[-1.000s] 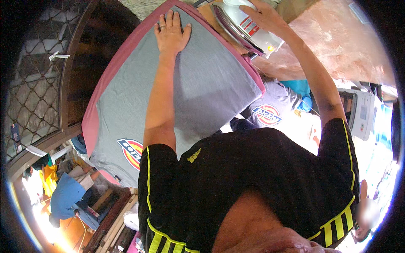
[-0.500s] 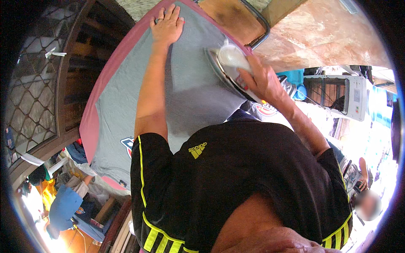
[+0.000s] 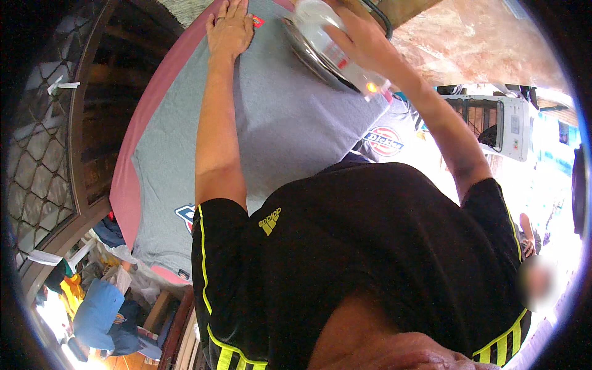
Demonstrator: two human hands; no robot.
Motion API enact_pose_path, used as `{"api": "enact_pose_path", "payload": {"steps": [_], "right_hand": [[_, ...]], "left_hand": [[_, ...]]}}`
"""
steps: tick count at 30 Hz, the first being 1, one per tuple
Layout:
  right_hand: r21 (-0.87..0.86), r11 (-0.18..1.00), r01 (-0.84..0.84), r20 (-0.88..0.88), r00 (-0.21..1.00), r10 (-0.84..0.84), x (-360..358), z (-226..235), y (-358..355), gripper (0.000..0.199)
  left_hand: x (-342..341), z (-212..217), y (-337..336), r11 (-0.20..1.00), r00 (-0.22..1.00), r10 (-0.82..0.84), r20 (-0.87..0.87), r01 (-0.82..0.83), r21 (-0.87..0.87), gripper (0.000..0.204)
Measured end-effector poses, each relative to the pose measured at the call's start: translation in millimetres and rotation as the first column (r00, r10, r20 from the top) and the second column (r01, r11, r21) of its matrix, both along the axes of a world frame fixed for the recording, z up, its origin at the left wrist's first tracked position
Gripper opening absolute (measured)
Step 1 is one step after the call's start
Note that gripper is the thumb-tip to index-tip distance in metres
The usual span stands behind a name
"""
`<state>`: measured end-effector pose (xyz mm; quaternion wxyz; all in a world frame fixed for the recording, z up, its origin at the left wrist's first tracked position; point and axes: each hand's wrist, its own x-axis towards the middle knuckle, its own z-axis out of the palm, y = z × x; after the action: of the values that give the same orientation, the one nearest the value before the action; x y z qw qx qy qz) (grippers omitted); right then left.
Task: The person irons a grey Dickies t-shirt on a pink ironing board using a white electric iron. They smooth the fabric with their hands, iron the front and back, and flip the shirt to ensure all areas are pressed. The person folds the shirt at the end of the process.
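Note:
A grey T-shirt (image 3: pixel 185 135) is spread over a board with a pink cover (image 3: pixel 126 185). At the far end of the shirt my left hand (image 3: pixel 229 34) lies flat with its fingers stretched out, beside a small red label (image 3: pixel 258 22). My right hand (image 3: pixel 364 46) is wrapped round the handle of a white clothes iron (image 3: pixel 316 38), over the far right part of the shirt. An orange light glows at the iron's heel. Whether its soleplate touches the cloth I cannot tell.
Another dark printed garment (image 3: pixel 383 140) hangs at the board's right edge. A lattice door (image 3: pixel 46 142) stands on the left. Folded blue clothes (image 3: pixel 98 311) and bags lie below it. At right are a white appliance (image 3: pixel 515 129) and another person (image 3: pixel 529 237).
The iron in my right hand has moved away from me and slightly left. My left hand has shifted a little farther and left, and the red label now shows more.

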<state>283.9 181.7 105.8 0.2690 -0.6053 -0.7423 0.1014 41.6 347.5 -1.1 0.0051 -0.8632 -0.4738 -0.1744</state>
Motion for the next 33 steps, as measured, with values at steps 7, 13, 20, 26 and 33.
{"api": "enact_pose_path", "payload": {"steps": [7, 13, 20, 26, 33], "right_hand": [[-0.218, 0.976, 0.001, -0.133, 0.991, -0.031, 8.4, 22.8, -60.5, 0.035], [0.148, 0.983, -0.111, -0.026, 0.993, 0.116, -14.0, -17.0, 75.6, 0.035], [0.061, 0.998, -0.027, 0.043, 0.999, 0.025, -54.6, -14.1, 197.1, 0.046], [0.054, 0.980, -0.189, -0.043, 0.981, 0.191, -55.9, -16.8, 139.2, 0.043], [0.097, 0.979, -0.180, -0.004, 0.983, 0.181, -44.0, -15.1, 169.8, 0.043]], "left_hand": [[4.9, 5.5, -2.5, 0.999, 0.997, -0.017, 0.076, 0.013, 0.047, 0.053], [-9.8, -4.9, 11.4, 0.994, 0.873, -0.078, 0.482, 0.034, 0.100, 0.042], [-40.3, -10.5, -28.9, 0.941, 0.945, 0.314, 0.097, -0.323, 0.103, 0.048], [-74.4, -16.4, -32.9, 0.907, 0.919, 0.388, 0.069, -0.394, 0.148, 0.050], [-59.7, -0.2, -20.9, 0.939, 0.862, 0.258, 0.436, -0.330, 0.098, 0.027]]}}
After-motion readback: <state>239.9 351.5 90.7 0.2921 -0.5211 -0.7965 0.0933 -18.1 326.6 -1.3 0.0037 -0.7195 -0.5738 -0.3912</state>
